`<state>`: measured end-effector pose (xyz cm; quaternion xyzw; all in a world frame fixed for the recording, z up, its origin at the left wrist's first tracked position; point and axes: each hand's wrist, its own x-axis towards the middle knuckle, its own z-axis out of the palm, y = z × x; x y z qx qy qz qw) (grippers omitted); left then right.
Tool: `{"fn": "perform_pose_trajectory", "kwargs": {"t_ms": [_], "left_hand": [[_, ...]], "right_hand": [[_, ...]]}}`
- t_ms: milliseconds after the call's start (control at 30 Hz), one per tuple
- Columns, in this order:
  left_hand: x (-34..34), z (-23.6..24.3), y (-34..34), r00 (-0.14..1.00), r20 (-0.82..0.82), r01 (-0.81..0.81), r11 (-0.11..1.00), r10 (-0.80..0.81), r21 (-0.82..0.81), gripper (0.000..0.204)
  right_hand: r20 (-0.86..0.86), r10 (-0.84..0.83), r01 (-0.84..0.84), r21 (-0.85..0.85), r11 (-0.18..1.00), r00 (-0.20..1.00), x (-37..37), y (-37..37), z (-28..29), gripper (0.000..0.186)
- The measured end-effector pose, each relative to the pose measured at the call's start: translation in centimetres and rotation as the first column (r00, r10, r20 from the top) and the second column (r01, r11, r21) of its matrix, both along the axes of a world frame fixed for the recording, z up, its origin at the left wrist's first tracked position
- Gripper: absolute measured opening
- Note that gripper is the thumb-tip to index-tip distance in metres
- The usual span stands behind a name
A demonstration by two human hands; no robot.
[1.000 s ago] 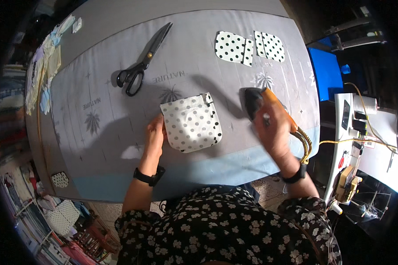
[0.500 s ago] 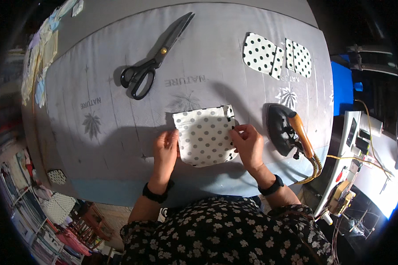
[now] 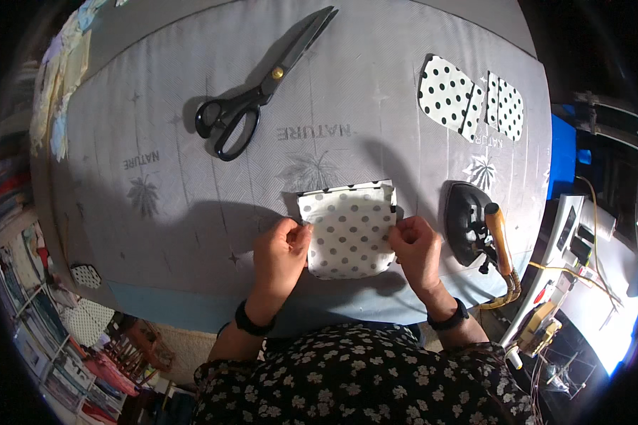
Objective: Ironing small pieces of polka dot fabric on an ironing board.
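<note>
A white fabric pocket piece with grey polka dots [image 3: 349,230] lies near the front edge of the grey cloth-covered table [image 3: 191,170]. My left hand [image 3: 280,253] pinches its left edge. My right hand [image 3: 416,248] grips its right edge, near a small black-dotted fold at the top right corner. A black iron with an orange handle [image 3: 475,227] stands on the table just right of my right hand, untouched.
Large black scissors [image 3: 262,85] lie at the back middle. Two black-dotted white fabric pieces [image 3: 471,103] lie at the back right. Fabric scraps [image 3: 60,78] are piled at the left edge. A sewing machine with cords [image 3: 574,248] stands off the table's right side.
My right hand set the iron down on the table and moved to the pocket piece's right edge. Both hands now hold the piece; the view shifted.
</note>
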<state>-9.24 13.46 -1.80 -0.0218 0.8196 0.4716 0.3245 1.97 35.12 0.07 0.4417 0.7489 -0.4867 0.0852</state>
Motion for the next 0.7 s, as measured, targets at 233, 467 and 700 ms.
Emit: {"fn": "perform_pose_trajectory", "kwargs": {"t_ms": [233,467,700], "left_hand": [[0.2,-0.6,0.0,0.996,-0.085,0.019,1.0,-0.021,-0.025,0.022],[0.6,-1.4,-0.4,0.996,-0.089,0.021,1.0,-0.022,-0.013,0.023],[0.4,-0.8,-0.2,0.988,0.114,-0.124,0.979,0.106,0.163,0.019]], "right_hand": [[-0.024,-0.038,0.037,-0.034,0.999,0.999,0.0,0.2,-0.4,0.015],[-0.006,-0.074,0.073,-0.09,0.993,0.997,-0.5,0.2,0.3,0.016],[-0.033,-0.091,0.088,-0.102,0.991,0.995,-0.4,0.2,-0.2,0.015]]}}
